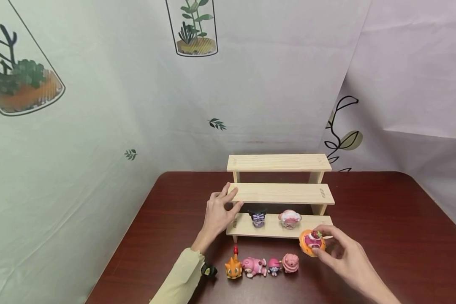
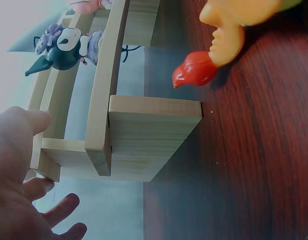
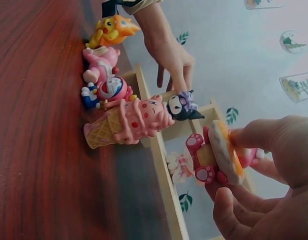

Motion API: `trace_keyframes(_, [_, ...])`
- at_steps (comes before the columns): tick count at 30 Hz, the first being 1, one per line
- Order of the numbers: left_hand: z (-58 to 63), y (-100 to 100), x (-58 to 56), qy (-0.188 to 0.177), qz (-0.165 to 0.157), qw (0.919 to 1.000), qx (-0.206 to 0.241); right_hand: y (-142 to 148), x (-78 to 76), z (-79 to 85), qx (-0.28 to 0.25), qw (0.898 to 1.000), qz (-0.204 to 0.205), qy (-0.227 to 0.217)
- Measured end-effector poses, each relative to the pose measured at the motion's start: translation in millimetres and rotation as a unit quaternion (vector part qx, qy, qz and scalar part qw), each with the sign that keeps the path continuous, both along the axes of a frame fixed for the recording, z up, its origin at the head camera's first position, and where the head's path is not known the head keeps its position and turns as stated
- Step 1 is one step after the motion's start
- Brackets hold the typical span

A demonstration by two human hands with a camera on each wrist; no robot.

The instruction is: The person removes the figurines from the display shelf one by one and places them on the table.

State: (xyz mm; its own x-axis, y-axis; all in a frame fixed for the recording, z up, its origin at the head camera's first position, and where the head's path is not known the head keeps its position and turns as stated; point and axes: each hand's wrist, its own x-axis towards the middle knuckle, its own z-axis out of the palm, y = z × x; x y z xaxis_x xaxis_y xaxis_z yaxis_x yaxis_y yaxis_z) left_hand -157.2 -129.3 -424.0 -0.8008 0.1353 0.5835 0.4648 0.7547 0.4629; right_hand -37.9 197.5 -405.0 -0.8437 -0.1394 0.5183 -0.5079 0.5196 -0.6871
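Observation:
My right hand pinches a pink bear figurine in an orange ring between thumb and fingers, just off the right front of a pale wooden three-step stand. In the right wrist view, the underside and feet of this bear figurine show. My left hand rests on the left end of the middle step with fingers spread. On the lowest step stand a black-and-purple figurine and a pink-and-white figurine.
On the dark red table, before the stand, are an orange figurine with a red-tipped tail, a reclining pink figurine, a small pink-hooded figurine and a pink ice-cream-cone figurine. Patterned cloth hangs behind.

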Motion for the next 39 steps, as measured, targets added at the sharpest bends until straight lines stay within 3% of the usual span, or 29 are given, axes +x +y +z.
trace_keyframes(11, [1.1,1,0.0,-0.002,0.001,1.0,-0.002,3,2.7,-15.5,0.0,1.0,0.002,0.008])
trace_keyframes(21, [0.5,0,-0.4,-0.004,-0.001,1.0,0.0,5,4.3,-31.9,0.005,1.0,-0.012,-0.015])
trace_keyframes(39, [0.6,0,0.6,-0.008,0.0,1.0,0.002,6,6.0,-46.5,0.015,0.999,-0.019,-0.03])
